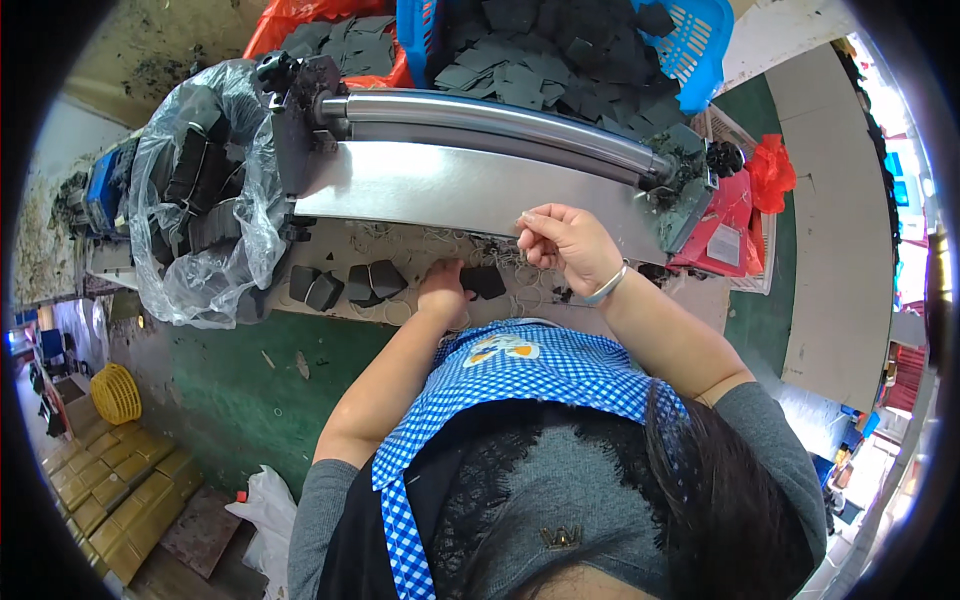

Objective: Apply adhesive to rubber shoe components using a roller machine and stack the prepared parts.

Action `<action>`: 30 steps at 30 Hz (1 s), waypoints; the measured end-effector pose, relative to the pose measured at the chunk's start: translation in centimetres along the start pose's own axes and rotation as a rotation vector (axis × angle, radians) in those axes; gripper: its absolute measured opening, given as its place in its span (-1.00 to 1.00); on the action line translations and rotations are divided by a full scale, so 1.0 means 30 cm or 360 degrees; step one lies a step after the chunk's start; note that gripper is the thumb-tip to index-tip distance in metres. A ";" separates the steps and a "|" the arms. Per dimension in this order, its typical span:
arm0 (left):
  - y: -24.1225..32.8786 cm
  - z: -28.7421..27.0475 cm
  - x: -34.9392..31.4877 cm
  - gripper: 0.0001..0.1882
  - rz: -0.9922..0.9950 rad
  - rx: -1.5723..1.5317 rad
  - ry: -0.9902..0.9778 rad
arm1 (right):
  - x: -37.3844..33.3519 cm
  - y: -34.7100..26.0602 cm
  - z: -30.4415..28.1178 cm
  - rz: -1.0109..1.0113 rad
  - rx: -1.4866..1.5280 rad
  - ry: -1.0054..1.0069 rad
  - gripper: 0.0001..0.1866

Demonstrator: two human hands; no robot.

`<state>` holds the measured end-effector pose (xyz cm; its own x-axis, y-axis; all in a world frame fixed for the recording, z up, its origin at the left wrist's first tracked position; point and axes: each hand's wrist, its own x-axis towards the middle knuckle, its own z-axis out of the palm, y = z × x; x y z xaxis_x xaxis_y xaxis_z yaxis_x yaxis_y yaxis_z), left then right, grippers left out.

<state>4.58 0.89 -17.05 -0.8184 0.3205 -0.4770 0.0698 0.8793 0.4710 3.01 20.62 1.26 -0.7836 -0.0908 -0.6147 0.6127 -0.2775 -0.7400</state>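
Note:
My left hand [443, 288] rests on the work ledge, its fingers curled against the left side of a small stack of black flat pieces [486, 283]. Part of that grip is hidden by the hand itself. Raised just in front of the metal plate, my right hand [567, 245] has thumb and fingers pinched together; what they hold, if anything, is too small to make out. To the left of my left hand lie a banded black stack [376, 283] and another black stack [316, 288]. Thin pale rubber bands [528, 292] are strewn over the ledge.
A machine with a steel roller [490, 118] and a smooth metal plate [450, 190] spans the front. Behind it, a blue basket [705, 45] and a red bag [405, 70] hold black pieces. A clear plastic bag [150, 270] with bundles stands left; a red box [722, 225] is right.

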 end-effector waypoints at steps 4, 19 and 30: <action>0.040 -0.040 -0.028 -0.50 0.0040 0.0177 0.0107 | -0.016 0.012 -0.011 0.0011 -0.0024 -0.0004 -0.84; 0.189 -0.500 -0.245 -0.86 0.0438 -0.2300 0.0653 | -0.031 -0.020 0.143 -0.1652 -0.1386 0.0163 -0.67; 0.249 -0.523 -0.225 -0.88 0.0329 -0.2796 0.0152 | -0.045 -0.035 0.172 -0.1105 -0.0903 -0.0248 -0.70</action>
<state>1.69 -0.24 1.33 -0.9080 0.2908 -0.3017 -0.4176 -0.5692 0.7083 2.88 16.09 4.29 -0.9752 -0.2187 0.0328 -0.0756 0.1904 -0.9788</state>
